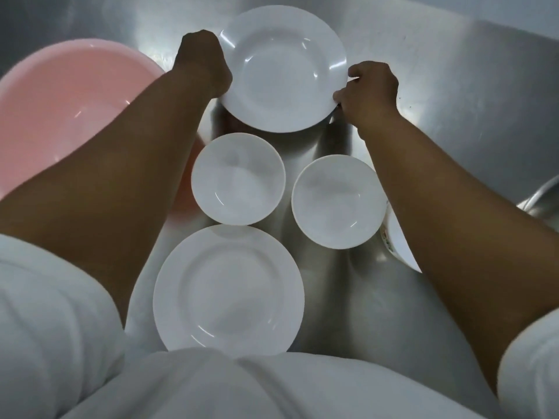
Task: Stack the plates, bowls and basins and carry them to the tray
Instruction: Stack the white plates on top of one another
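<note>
Nearest you is your white shirt, and just past it a white plate lies flat on the steel surface. At far left sits the pink basin, partly behind your left forearm. Beyond the near plate, two white bowls stand side by side, apart: the left bowl almost touches the plate's far rim, the right bowl sits a little nearer you. Farthest out, your two hands grip a second white plate, the far plate, by opposite rims. Your left hand is closed on its left edge; your right hand pinches the right edge between thumb and fingers. A partly hidden white dish shows beside your right forearm.
</note>
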Tool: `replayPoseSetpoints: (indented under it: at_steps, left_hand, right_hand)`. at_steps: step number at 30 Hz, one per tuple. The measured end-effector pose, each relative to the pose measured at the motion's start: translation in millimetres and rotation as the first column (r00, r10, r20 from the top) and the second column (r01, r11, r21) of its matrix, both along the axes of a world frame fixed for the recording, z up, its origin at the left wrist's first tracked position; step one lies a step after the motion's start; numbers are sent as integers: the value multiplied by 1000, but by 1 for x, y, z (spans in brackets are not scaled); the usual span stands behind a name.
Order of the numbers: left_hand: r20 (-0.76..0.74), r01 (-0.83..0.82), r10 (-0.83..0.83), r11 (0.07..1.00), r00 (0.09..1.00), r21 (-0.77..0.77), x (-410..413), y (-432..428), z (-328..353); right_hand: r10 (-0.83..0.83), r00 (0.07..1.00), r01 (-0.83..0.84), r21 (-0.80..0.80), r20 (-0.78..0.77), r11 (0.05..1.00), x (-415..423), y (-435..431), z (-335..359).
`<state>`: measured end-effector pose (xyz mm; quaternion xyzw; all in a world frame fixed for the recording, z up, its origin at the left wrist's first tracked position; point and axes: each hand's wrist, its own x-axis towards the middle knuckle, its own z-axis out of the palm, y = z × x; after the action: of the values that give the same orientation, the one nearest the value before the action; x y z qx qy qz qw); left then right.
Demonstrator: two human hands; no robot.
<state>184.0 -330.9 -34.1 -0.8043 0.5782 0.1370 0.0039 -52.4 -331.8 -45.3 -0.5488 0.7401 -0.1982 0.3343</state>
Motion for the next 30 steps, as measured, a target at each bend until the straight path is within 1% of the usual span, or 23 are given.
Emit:
replayPoseSetpoints:
  at_steps: [3, 7, 12, 15, 18, 21, 22, 26, 30]
  left_hand:
    - [-66, -10, 5, 997, 998, -77, 2, 11, 7]
    - [-164, -20, -10, 983, 986, -183, 1, 45, 35]
    - [-282, -79, 1, 962, 959, -263, -2, 118, 64]
    - [-391, -152, 32, 948, 920, -279, -5, 175, 77]
    - [-515, -257, 106, 938, 850, -232, -5, 239, 82]
    - [-645, -362, 202, 924, 737, -125, 0, 299, 78]
    - [-653, -378, 233, 921, 721, -89, 3, 317, 75]
    - [-647, -429, 332, 903, 686, 8, 14, 380, 54]
    - [-641, -484, 402, 873, 654, 54, 20, 416, 27]
  right_hand:
    - [-76, 989, 74, 21, 130, 997, -10, 13, 11]
    - [-84, 966, 99, -53, 246, 994, -22, 48, 42]
    - [-55, 949, 95, -115, 310, 989, -33, 108, 73]
    - [-1, 958, 39, -127, 288, 991, -35, 152, 87]
    - [41, 959, -11, -106, 281, 994, -36, 198, 89]
    - [118, 971, -108, -59, 210, 992, -36, 242, 80]
    - [143, 973, -137, -47, 183, 990, -35, 255, 76]
    - [228, 953, -229, -20, 198, 973, -25, 299, 56]
    - [279, 950, -285, 25, 139, 958, -19, 326, 32]
